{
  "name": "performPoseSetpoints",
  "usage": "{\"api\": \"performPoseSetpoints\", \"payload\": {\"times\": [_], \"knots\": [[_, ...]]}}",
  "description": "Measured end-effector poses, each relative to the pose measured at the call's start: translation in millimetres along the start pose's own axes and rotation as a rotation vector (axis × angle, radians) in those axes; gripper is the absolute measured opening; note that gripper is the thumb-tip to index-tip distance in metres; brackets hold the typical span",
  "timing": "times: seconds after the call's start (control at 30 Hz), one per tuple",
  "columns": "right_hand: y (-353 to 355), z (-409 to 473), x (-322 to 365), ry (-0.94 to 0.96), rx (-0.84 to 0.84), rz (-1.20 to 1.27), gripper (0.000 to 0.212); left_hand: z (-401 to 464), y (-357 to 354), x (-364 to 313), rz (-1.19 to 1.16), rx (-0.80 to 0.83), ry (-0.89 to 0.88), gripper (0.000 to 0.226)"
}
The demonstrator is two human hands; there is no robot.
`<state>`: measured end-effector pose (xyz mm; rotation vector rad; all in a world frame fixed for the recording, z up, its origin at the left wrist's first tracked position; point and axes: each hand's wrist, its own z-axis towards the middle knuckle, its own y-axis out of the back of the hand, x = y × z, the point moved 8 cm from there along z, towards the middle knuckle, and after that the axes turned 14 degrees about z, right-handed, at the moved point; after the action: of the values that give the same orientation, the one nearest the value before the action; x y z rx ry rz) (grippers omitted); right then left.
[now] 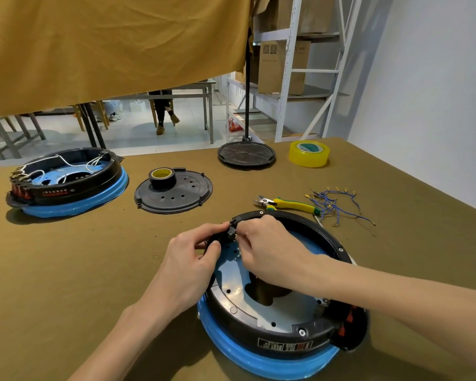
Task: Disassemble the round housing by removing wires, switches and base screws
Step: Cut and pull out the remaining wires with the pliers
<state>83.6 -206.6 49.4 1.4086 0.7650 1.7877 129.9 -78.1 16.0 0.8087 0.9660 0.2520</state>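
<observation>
A round housing (280,334), black with a blue base ring and a pale metal floor, lies upside-down at the near centre of the table. Red switches (348,320) sit in its near-right rim. At the far-left rim a small black part (232,228) sticks up. My left hand (193,257) grips the outside of the rim there, thumb against that part. My right hand (267,243) reaches across the housing and pinches the same part from the inside. A bundle of removed blue wires (333,204) lies beyond the housing.
Yellow-handled cutters (286,203) lie beside the wires. A black base cover (173,192) carries a roll of black tape (162,177). A second housing (66,182) with white wires stands far left. A round black stand foot (246,155) and yellow tape (309,154) stand at the back.
</observation>
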Motion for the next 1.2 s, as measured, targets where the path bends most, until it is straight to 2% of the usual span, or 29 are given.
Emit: {"api": "performPoseSetpoints", "payload": {"times": [0.17,0.23,0.33,0.43,0.53,0.6,0.67,0.77,0.93,1.1,1.2], "knots": [[7,20,0,-0.127,0.179,0.02,0.03,-2,0,-1,-0.027,0.01,0.001,0.039],[6,16,0,-0.118,0.139,0.005,0.029,-2,0,-1,-0.024,0.003,0.0,0.039],[0,-1,-3,-0.067,-0.005,0.005,0.026,-2,0,-1,-0.01,-0.013,-0.002,0.039],[0,-6,-4,-0.052,-0.053,0.045,0.028,-3,0,-2,0.003,-0.005,-0.002,0.039],[2,-3,-3,-0.076,-0.037,0.097,0.029,-2,1,-3,0.006,-0.009,-0.004,0.039],[6,6,-4,-0.137,0.031,0.124,0.026,-2,1,-3,-0.007,-0.008,-0.004,0.039],[8,12,-1,-0.168,0.1,0.114,0.022,-3,0,-2,-0.017,-0.004,-0.005,0.038],[3,-8,1,-0.149,0.109,0.039,0.024,0,3,1,-0.014,-0.033,0.003,0.039],[39,-17,0,-0.018,-0.12,0.063,0.029,1,4,2,-0.033,-0.068,-0.003,0.039],[33,-23,-12,0.017,-0.052,0.092,0.023,-2,0,6,-0.113,-0.05,-0.003,0.037],[59,-14,-25,0.053,-0.199,0.275,0.017,-3,-4,6,-0.251,-0.05,0.023,0.037]]}}
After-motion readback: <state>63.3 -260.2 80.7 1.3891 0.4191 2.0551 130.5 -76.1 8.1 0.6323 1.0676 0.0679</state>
